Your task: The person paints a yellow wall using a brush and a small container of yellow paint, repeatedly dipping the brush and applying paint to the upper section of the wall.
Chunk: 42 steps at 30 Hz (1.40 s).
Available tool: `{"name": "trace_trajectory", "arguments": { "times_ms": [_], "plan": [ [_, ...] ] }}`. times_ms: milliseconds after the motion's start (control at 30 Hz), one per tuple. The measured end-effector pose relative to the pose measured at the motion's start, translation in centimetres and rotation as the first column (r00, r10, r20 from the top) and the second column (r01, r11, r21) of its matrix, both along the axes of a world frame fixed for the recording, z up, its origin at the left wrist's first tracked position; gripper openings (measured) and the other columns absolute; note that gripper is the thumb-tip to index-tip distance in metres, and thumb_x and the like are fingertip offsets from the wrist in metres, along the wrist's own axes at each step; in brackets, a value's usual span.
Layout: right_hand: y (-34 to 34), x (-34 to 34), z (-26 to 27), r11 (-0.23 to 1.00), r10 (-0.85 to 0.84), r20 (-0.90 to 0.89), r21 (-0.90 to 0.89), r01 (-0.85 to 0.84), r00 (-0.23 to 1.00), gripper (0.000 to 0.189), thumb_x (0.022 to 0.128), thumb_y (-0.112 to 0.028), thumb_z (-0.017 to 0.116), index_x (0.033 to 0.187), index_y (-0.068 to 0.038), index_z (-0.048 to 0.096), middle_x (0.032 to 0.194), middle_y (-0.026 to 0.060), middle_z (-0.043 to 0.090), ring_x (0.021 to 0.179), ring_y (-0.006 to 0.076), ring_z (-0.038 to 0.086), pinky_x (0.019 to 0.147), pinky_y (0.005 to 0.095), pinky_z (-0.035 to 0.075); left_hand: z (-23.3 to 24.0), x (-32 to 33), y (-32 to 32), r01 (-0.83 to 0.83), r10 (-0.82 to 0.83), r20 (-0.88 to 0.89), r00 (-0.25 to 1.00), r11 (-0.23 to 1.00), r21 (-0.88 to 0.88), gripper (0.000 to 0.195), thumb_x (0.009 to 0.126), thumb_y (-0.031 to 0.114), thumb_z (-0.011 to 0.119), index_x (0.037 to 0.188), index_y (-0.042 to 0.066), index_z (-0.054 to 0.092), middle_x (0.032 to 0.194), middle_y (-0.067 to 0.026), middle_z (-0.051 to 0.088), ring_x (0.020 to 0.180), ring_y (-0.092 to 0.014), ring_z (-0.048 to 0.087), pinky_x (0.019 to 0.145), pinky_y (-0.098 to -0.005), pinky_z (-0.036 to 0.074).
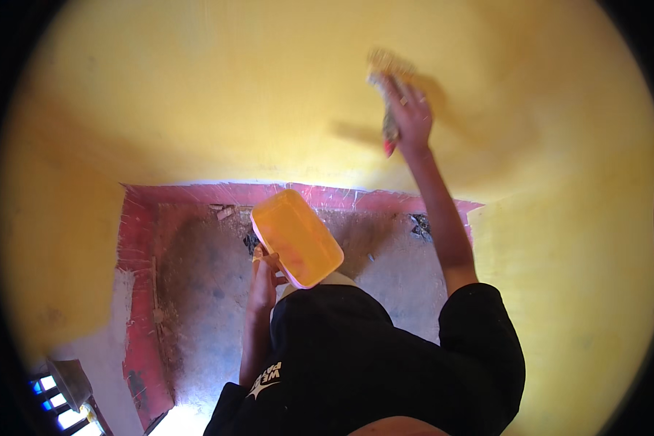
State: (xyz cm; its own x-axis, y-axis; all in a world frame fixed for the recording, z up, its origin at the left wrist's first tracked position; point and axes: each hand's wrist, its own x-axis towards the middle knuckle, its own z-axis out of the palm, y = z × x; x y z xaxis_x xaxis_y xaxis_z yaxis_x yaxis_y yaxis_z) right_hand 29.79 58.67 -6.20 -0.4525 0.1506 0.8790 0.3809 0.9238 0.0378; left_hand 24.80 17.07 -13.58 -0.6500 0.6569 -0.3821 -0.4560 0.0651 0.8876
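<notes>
My left hand (265, 275) grips the long edge of a rectangular plastic tub (300, 240), whose inside looks orange-yellow, held in front of my body at waist level. Raised towards the yellow wall (240, 109), my right hand (411, 117) is closed around the handle of a wide paintbrush (387, 92) with a red handle end. The bristles are blurred and lie at or close to the wall; whether they touch it I cannot tell. Yellow paint marks show on the fingers.
A red-painted band (229, 192) with splashes runs along the wall's foot. Below is a dirty concrete floor (196, 305) with bits of rubble and black scraps (421, 226). An unpainted pale wall patch (103, 365) and a barred window (60, 400) are at the lower left.
</notes>
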Motion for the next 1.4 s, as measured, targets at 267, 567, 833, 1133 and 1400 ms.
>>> {"name": "trace_trajectory", "arguments": {
  "times_ms": [267, 567, 833, 1133, 1400],
  "plan": [
    [-3.5, -0.6, -19.7, 0.853, 0.349, 0.193, -0.47, -0.226, 0.917, 0.048, 0.082, -0.016, 0.057, 0.129, -0.016, 0.062, 0.117, 0.0067, 0.067, 0.098, 0.0309, 0.063, 0.089, 0.0393, 0.049, -0.6, -0.6, -0.6, -0.028, 0.028, -0.011, 1.0, 0.999, -0.042, 0.057, 0.089, 0.028, 0.046, 0.138, 0.001, 0.032, 0.126, -0.0159, 0.052, 0.103, -0.027, 0.064, 0.072, -0.0407, 0.06],
    [5.1, 2.3, -1.7, 0.844, 0.476, -0.172, -0.187, -0.503, 0.863, 0.037, 0.086, -0.017, 0.057, 0.121, -0.011, 0.067, 0.105, 0.0083, 0.071, 0.093, 0.0244, 0.066, 0.084, 0.0341, 0.05, -0.6, -0.6, -1.0, -0.075, 0.075, 0.007, 0.997, 0.997, 0.016, 0.051, 0.091, 0.026, 0.044, 0.136, 0.004, 0.034, 0.12, -0.015, 0.058, 0.098, -0.027, 0.066, 0.071, -0.0419, 0.06],
    [1.5, 2.9, 4.0, 0.994, 0.094, -0.214, -0.029, -0.102, 0.972, 0.045, 0.079, -0.003, 0.066, 0.123, -0.014, 0.066, 0.119, 0.0048, 0.068, 0.101, 0.0244, 0.066, 0.088, 0.0334, 0.051, -0.3, -1.0, -0.7, -0.009, 0.009, -0.017, 1.0, 1.0, 0.009, 0.055, 0.091, 0.035, 0.044, 0.138, 0.008, 0.036, 0.128, -0.0126, 0.055, 0.111, -0.027, 0.062, 0.074, -0.0463, 0.06],
    [-3.3, -0.4, -15.5, 0.958, 0.111, 0.159, -0.278, -0.064, 0.981, 0.057, 0.075, -0.015, 0.063, 0.131, -0.022, 0.059, 0.119, 0.0028, 0.066, 0.104, 0.0279, 0.061, 0.09, 0.0372, 0.051, 0.9, -1.2, -1.2, -0.016, 0.016, -0.003, 1.0, 0.999, -0.039, 0.05, 0.092, 0.033, 0.045, 0.133, 0.007, 0.036, 0.122, -0.014, 0.058, 0.099, -0.026, 0.066, 0.07, -0.0412, 0.059],
    [1.0, 2.4, -4.3, 0.679, 0.609, -0.183, -0.381, -0.627, 0.771, 0.032, 0.088, -0.009, 0.061, 0.118, -0.005, 0.067, 0.113, 0.0135, 0.07, 0.093, 0.0259, 0.068, 0.082, 0.0332, 0.052, 1.4, -1.5, -1.4, -0.007, 0.006, 0.037, 0.999, 1.0, 0.017, 0.048, 0.093, 0.033, 0.045, 0.133, 0.008, 0.038, 0.123, -0.0124, 0.059, 0.099, -0.023, 0.066, 0.068, -0.0393, 0.059]
  ]
}}
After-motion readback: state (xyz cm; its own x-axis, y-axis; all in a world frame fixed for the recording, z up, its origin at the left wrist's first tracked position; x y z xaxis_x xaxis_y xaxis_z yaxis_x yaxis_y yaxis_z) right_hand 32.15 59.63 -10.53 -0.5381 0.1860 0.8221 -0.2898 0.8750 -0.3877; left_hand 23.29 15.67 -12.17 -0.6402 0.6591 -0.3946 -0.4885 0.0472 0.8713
